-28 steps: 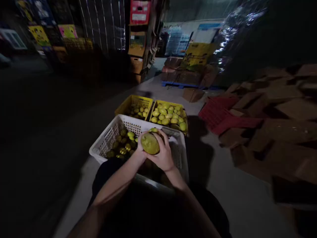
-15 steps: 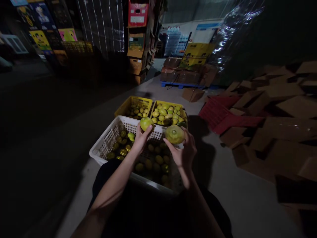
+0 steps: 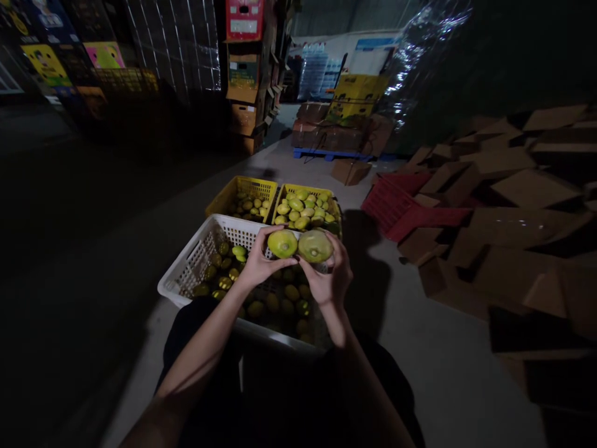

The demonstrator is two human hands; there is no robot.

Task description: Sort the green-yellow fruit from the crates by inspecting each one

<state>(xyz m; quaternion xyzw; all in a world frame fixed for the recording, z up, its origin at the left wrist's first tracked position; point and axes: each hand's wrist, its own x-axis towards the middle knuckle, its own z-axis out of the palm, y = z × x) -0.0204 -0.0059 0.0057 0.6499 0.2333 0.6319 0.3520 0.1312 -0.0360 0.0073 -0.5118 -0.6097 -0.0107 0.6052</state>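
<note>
My left hand (image 3: 259,261) grips a bright yellow-green lemon (image 3: 282,243), its nippled end turned toward me. Held in my right hand (image 3: 333,277) is a second lemon (image 3: 316,246), duller and paler green. The two fruits are side by side, touching or nearly so, above the far side of a white plastic crate (image 3: 189,258). Several more lemons (image 3: 255,309) lie in that crate, mostly in shadow. My forearms and hands hide part of its inside.
Behind the white crate stand a yellow crate (image 3: 217,199) partly filled with lemons and another yellow crate (image 3: 337,214) heaped with them. Flattened cardboard boxes (image 3: 513,249) and a red crate (image 3: 392,205) lie at right. A blue pallet (image 3: 321,153) bears boxes farther back.
My hands have drawn together, bringing the two lemons side by side. Both lemons have been turned so that their ends face me. The view has shifted slightly right.
</note>
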